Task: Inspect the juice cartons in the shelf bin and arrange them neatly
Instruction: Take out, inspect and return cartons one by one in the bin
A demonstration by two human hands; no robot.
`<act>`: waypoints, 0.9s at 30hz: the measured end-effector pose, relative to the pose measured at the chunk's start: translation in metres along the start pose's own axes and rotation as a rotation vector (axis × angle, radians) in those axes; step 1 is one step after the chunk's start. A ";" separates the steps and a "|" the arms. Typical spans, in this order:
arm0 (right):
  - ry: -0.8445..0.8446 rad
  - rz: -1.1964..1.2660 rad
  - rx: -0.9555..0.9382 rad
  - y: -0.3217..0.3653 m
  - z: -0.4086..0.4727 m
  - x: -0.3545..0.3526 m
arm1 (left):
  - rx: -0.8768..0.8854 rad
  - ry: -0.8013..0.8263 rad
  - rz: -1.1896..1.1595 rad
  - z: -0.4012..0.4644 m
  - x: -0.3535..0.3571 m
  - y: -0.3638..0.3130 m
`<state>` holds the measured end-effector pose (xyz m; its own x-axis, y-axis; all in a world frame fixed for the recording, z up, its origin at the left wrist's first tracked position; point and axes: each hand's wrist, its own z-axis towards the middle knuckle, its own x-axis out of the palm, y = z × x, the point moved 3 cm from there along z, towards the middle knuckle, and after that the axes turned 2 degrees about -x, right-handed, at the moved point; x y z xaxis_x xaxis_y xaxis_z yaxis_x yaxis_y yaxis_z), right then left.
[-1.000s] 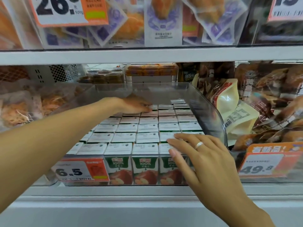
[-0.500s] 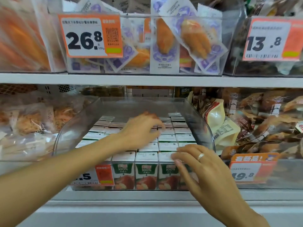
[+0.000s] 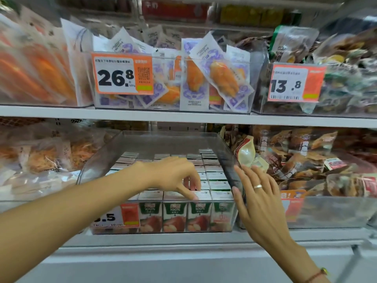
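A clear plastic bin (image 3: 106, 158) on the lower shelf holds several rows of small green-and-white apple juice cartons (image 3: 175, 216), standing upright and packed close. My left hand (image 3: 173, 174) reaches over the front rows, fingers pointing down, its fingertips touching the tops of the front cartons. My right hand (image 3: 259, 193), with a ring, is spread with straight fingers against the bin's right wall near the front corner. Neither hand holds a carton.
An orange price tag (image 3: 116, 218) covers the bin's front left. Snack bags (image 3: 306, 160) fill the neighbouring bin on the right, pale packets (image 3: 36, 160) the left. The upper shelf (image 3: 183, 116) carries bins of packaged food with price tags 26.8 and 13.8.
My left hand has drawn back from the rear rows to the front cartons. My right hand slid off the front carton tops to the bin's right wall. The view tilted upward.
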<state>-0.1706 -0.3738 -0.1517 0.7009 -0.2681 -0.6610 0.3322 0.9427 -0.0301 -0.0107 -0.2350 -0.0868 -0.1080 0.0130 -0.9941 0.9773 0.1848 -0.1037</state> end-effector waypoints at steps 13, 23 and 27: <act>0.025 0.027 0.013 0.000 0.001 0.005 | -0.092 0.285 0.312 0.030 -0.013 -0.029; 0.035 0.256 0.091 0.002 0.006 -0.021 | -0.207 -0.199 0.019 -0.016 -0.002 -0.009; 0.006 0.470 0.139 0.025 0.015 -0.043 | -0.219 -0.647 -0.314 -0.041 0.004 -0.019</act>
<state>-0.1830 -0.3413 -0.1128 0.7914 0.1819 -0.5836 0.0620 0.9259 0.3727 -0.0370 -0.1986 -0.0873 -0.1808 -0.6404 -0.7465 0.8522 0.2769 -0.4440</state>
